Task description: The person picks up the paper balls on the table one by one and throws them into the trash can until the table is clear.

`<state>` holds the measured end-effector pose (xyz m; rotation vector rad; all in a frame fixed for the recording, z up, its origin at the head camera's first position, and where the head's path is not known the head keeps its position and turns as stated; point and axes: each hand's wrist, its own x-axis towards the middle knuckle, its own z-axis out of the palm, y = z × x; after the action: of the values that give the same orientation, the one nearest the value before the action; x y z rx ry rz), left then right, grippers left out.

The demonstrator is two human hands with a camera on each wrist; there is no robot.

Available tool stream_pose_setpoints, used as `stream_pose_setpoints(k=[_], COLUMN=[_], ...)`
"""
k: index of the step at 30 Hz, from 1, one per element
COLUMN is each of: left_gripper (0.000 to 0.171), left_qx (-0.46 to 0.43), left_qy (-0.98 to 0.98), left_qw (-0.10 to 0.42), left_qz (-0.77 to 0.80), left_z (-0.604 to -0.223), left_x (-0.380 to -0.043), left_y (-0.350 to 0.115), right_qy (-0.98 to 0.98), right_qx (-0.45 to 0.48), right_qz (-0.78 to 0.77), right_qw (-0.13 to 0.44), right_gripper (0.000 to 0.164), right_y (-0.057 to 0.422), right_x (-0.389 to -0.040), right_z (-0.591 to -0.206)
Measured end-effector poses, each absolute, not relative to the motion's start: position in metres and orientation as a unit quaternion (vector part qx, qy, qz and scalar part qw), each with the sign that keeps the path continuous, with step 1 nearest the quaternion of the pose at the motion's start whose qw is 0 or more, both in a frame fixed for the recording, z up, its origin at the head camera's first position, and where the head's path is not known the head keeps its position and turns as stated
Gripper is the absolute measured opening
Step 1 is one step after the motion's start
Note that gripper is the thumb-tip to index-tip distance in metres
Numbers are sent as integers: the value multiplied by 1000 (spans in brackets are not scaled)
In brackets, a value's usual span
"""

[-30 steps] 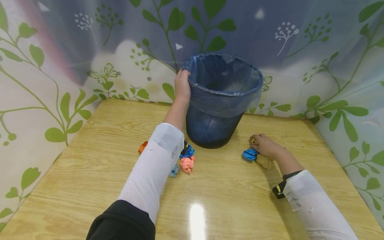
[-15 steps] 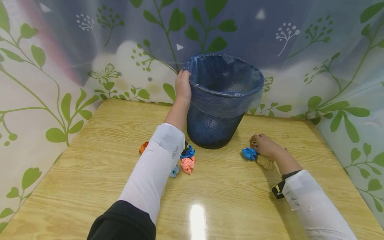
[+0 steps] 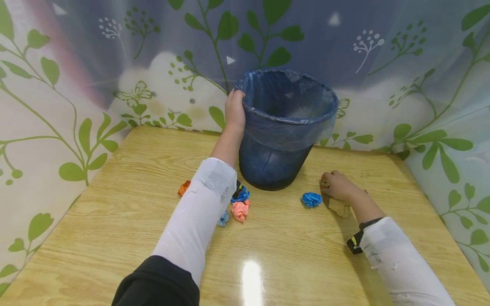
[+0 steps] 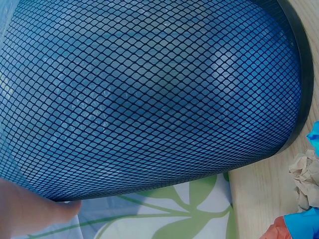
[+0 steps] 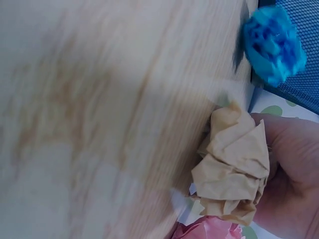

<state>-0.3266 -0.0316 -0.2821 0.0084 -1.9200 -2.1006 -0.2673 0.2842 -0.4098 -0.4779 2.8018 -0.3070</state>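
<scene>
A black mesh wastebasket (image 3: 273, 161) with a translucent blue liner stands at the back of the table. My left hand (image 3: 235, 111) grips its left rim, and in the left wrist view the thumb (image 4: 37, 209) lies against the mesh. On the right, my right hand (image 3: 338, 187) has its fingers curled at a crumpled brown paper ball (image 5: 234, 169), low over the tabletop; part of the paper (image 3: 340, 208) shows under the hand. A crumpled blue paper ball (image 3: 311, 199) lies just left of those fingers. Pink paper (image 5: 212, 229) shows beyond the brown ball in the right wrist view.
Left of centre on the wooden table (image 3: 291, 255) lie several paper balls: orange (image 3: 183, 188), pink (image 3: 240, 211), light blue (image 3: 223, 218) and darker blue (image 3: 243, 194), partly behind my left sleeve. A leaf-patterned curtain (image 3: 172, 85) encloses the back and sides.
The blue paper ball by my right hand has shifted left, away from the fingers. My right hand has barely moved. My left hand keeps its grip on the wastebasket rim.
</scene>
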Motion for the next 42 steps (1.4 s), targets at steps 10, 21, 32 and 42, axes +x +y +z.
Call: stream_pose_setpoints(k=[10, 21, 32, 42], left_gripper=[57, 60, 60, 60], left_qx=[6, 6, 13, 7], left_qy=[-675, -681, -678, -676], left_qw=[147, 140, 147, 142], left_qz=[-723, -719, -721, -723], left_z=[-283, -282, -283, -284], left_x=[-326, -327, -328, -328], left_y=[-31, -31, -32, -32], right_qy=[971, 970, 976, 977], right_qx=[-166, -186, -155, -126], right_qz=[-93, -99, -126, -160], right_qw=[143, 125, 88, 60], right_gripper=[26, 22, 27, 26], right_y=[282, 282, 284, 290], right_x=[-267, -267, -272, -278], right_z=[-411, -408, -401, -388])
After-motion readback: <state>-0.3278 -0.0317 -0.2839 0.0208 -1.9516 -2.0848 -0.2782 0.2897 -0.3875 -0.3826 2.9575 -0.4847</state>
